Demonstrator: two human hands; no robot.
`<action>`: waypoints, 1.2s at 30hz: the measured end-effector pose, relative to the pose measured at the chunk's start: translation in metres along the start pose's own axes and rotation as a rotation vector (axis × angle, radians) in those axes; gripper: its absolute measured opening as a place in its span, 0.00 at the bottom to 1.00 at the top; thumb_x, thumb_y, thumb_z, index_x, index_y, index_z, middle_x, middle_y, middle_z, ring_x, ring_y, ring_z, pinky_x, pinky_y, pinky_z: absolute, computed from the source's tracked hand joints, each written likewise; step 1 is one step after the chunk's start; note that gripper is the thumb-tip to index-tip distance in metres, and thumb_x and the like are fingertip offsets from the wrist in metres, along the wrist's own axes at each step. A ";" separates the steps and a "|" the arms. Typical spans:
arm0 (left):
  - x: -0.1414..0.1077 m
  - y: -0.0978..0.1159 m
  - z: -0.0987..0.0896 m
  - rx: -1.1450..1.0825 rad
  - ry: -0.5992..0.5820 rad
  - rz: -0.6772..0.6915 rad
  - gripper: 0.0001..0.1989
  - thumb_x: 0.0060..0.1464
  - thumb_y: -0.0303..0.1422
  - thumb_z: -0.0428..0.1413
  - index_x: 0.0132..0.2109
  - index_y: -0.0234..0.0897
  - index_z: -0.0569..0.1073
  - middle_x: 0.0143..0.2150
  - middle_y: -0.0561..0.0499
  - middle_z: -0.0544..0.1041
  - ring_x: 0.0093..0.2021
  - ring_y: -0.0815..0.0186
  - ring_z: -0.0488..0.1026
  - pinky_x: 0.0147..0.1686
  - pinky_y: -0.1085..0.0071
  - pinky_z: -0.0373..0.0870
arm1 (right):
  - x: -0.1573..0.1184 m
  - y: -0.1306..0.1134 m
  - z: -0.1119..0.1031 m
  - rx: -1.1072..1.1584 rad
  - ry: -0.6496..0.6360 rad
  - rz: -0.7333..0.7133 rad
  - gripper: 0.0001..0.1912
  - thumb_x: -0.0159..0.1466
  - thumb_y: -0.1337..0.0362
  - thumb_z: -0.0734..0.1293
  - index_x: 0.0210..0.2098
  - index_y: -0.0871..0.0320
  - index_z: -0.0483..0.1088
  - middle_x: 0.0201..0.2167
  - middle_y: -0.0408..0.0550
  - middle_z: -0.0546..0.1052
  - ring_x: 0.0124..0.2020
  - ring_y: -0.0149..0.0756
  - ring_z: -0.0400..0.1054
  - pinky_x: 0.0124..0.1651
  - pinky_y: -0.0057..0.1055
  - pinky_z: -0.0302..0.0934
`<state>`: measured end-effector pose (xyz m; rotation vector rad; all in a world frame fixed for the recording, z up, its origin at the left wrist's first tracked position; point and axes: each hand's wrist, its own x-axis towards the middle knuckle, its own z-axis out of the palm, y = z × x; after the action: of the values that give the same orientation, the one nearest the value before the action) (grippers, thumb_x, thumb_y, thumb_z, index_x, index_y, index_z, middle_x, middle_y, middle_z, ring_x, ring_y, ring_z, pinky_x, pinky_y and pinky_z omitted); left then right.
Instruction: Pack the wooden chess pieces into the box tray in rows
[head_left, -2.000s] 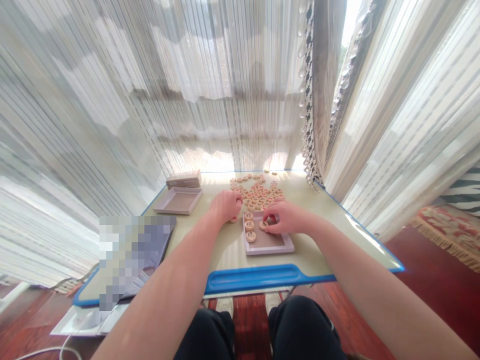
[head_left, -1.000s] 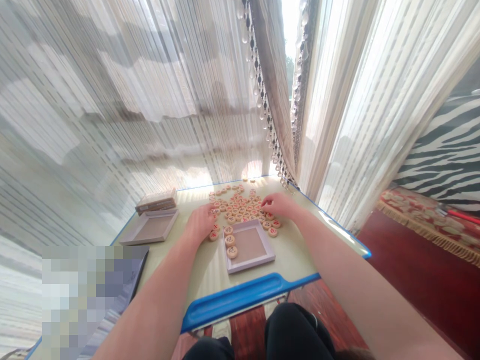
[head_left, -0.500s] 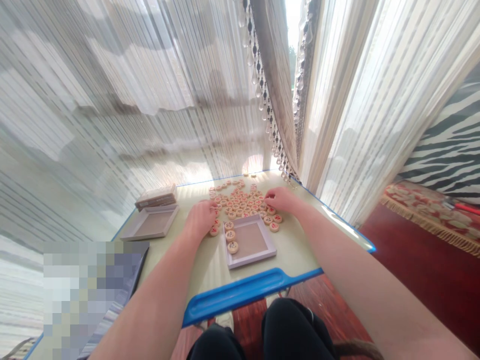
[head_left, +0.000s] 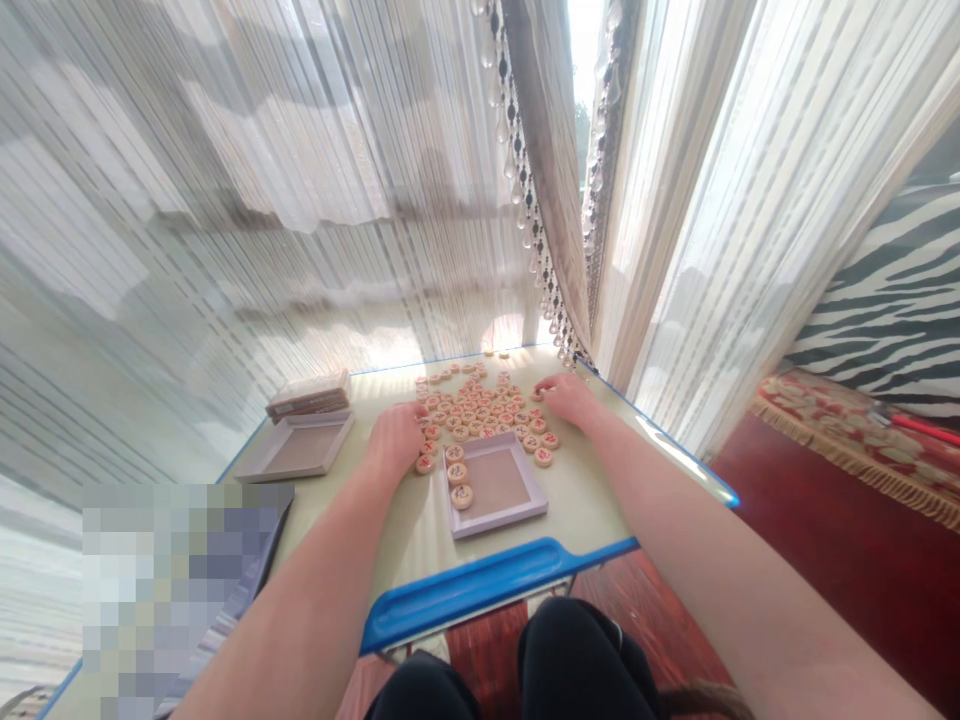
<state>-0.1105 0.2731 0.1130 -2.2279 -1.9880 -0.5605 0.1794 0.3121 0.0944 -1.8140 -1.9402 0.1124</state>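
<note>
Many round wooden pieces [head_left: 484,413] with red or dark characters lie spread over the pale table. Close in front of them sits a shallow open box [head_left: 499,485], with three dark-marked pieces [head_left: 457,474] lined along its left side. My left hand [head_left: 397,435] rests at the left edge of the spread, fingers bent against the pieces there; what its fingertips hold is hidden. On the right side, my right hand [head_left: 566,397] has its fingers closed on a round piece [head_left: 538,395], just beside the other pieces.
A second shallow box [head_left: 296,447] lies at the left of the table [head_left: 420,535], a closed flat box [head_left: 309,394] behind it. A blue tray edge [head_left: 465,588] runs along the front. Sheer curtains hang behind; a pixelated area covers the lower left.
My right hand has shifted slightly away from the main group, a piece now showing at its fingertips. My left hand stays near the left pieces. The whole view has shifted slightly.
</note>
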 end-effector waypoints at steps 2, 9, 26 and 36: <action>0.000 0.002 -0.001 0.007 -0.008 0.015 0.17 0.49 0.25 0.44 0.41 0.36 0.75 0.42 0.44 0.76 0.42 0.58 0.72 0.44 0.66 0.66 | 0.000 -0.002 0.004 0.014 -0.028 -0.011 0.17 0.56 0.70 0.58 0.39 0.53 0.74 0.41 0.46 0.75 0.43 0.37 0.67 0.48 0.30 0.57; 0.000 0.008 0.000 0.038 -0.044 0.056 0.20 0.47 0.23 0.43 0.44 0.41 0.73 0.47 0.49 0.74 0.45 0.61 0.71 0.45 0.69 0.65 | -0.004 -0.017 0.007 0.038 0.051 -0.089 0.20 0.58 0.66 0.56 0.47 0.54 0.69 0.49 0.45 0.71 0.51 0.38 0.60 0.55 0.33 0.51; -0.004 0.004 -0.007 -0.032 0.010 0.001 0.26 0.43 0.18 0.44 0.49 0.39 0.70 0.47 0.47 0.74 0.47 0.60 0.70 0.47 0.66 0.65 | -0.018 -0.040 0.003 0.009 -0.164 -0.444 0.20 0.65 0.60 0.51 0.52 0.54 0.65 0.54 0.45 0.66 0.56 0.33 0.55 0.60 0.34 0.42; -0.009 0.010 -0.005 -0.074 -0.095 0.111 0.24 0.41 0.20 0.46 0.43 0.41 0.74 0.42 0.48 0.76 0.42 0.60 0.72 0.41 0.68 0.67 | -0.015 -0.039 0.008 -0.017 -0.117 -0.404 0.19 0.64 0.63 0.52 0.49 0.54 0.68 0.52 0.45 0.68 0.55 0.34 0.57 0.58 0.35 0.42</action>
<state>-0.1021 0.2613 0.1163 -2.4345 -1.9003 -0.5338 0.1399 0.2947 0.0973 -1.4167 -2.3541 0.0693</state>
